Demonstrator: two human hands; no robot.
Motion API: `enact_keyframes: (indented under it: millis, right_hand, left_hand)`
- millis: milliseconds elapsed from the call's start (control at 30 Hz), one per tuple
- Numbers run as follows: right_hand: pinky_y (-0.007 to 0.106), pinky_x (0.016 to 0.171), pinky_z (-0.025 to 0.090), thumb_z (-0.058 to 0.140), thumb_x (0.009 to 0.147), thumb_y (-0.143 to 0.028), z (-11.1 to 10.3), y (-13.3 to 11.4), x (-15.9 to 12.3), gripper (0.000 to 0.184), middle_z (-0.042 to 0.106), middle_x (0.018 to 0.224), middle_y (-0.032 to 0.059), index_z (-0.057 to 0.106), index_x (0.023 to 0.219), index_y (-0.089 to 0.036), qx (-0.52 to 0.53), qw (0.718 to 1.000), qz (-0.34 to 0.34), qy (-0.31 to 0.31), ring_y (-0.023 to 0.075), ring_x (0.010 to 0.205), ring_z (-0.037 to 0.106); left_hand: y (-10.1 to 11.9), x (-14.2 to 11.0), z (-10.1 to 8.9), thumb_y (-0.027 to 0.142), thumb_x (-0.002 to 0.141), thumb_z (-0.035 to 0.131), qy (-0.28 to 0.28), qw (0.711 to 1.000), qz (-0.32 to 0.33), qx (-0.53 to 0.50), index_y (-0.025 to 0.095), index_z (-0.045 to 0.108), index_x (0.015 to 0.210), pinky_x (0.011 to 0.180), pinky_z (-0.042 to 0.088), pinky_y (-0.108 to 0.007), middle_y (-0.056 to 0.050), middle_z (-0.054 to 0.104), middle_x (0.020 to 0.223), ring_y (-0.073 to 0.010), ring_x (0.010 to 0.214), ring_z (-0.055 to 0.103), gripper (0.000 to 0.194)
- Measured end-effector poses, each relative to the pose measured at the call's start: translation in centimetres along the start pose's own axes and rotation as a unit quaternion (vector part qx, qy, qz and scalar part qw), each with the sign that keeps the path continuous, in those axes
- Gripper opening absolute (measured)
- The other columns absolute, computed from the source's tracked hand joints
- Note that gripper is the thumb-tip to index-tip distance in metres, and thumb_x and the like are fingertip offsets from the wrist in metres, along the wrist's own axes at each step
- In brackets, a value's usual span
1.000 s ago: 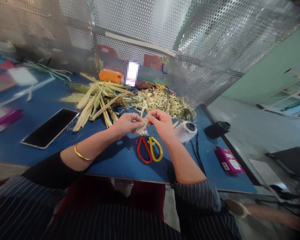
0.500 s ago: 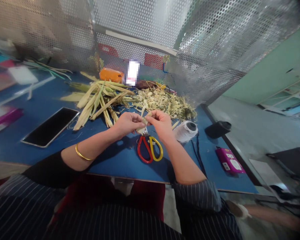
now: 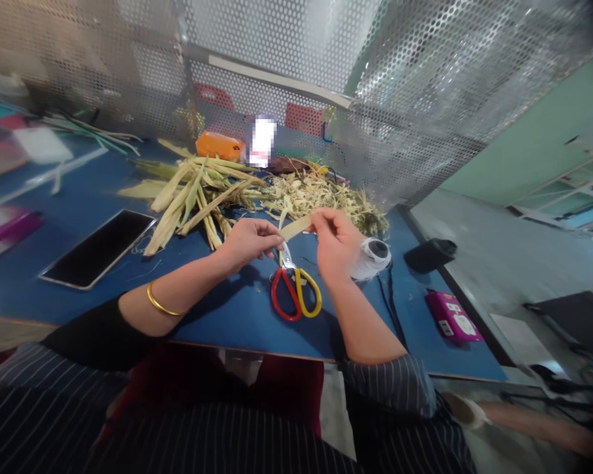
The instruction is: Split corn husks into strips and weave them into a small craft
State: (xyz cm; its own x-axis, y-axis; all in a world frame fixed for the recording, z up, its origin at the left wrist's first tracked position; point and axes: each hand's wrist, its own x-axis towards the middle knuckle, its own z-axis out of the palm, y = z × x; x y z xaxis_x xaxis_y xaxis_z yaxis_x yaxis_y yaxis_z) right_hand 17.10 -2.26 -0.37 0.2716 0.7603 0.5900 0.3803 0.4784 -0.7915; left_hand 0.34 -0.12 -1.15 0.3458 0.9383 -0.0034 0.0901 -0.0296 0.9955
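A pale strip of dried husk (image 3: pixel 296 227) is stretched between my two hands. My left hand (image 3: pixel 251 242) pinches its left end, where a narrow piece sticks up and another bit hangs below the fingers. The strip's right end is in the closed fingers of my right hand (image 3: pixel 335 243). Just below the strip, scissors (image 3: pixel 298 294) with one red and one yellow handle lie on the blue table (image 3: pixel 227 309). A cone of white thread (image 3: pixel 370 259) stands right beside my right hand, which partly covers it.
Long dried husks (image 3: pixel 178 204) and a heap of shredded husk (image 3: pixel 321 194) lie behind my hands. A dark tablet-like device (image 3: pixel 99 249) is at left, a black bottle-like object (image 3: pixel 431 255) and a purple pack (image 3: pixel 453 317) at right. Behind rises a perforated metal screen (image 3: pixel 277 39).
My right hand has moved to the right, away from my left, drawing the husk strip out between them. My left hand has barely moved.
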Motion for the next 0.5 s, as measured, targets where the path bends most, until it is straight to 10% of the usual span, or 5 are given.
enact_keyframes:
  millis: [133,267,500]
  right_hand:
    - [0.038,0.081,0.050,0.052,0.090,-0.035,-0.8,0.0,-0.3,0.019,0.068,0.085,0.0049,0.068,0.094,-0.026,-0.113,0.984,-0.138,0.024,0.0198,0.081,0.063]
    - [0.035,0.082,0.048,0.051,0.091,-0.026,-0.9,1.0,-0.8,0.021,0.072,0.095,0.0064,0.070,0.100,-0.027,-0.242,0.924,-0.282,-0.088,0.0191,0.090,0.065]
    - [0.033,0.086,0.044,0.048,0.092,-0.019,-0.2,1.5,-1.0,0.028,0.070,0.110,0.0055,0.067,0.110,-0.029,-0.309,0.859,-0.364,-0.185,0.0174,0.102,0.063]
  left_hand:
    - [-0.1,0.0,0.0,0.040,0.077,0.068,0.018,0.996,-0.033,-0.079,0.015,0.069,0.077,0.046,0.043,-0.021,-0.008,0.072,0.077,-0.0091,0.051,0.059,0.026]
    - [0.4,-0.4,0.0,0.056,0.077,0.064,-0.056,0.974,-0.098,-0.197,0.013,0.072,0.079,0.056,0.050,-0.023,-0.010,0.072,0.076,-0.0139,0.063,0.066,0.044]
    - [0.8,-0.5,-0.1,0.027,0.070,0.076,-0.009,0.961,-0.108,-0.256,0.014,0.071,0.078,0.058,0.049,-0.020,-0.002,0.069,0.066,-0.0097,0.059,0.064,0.016]
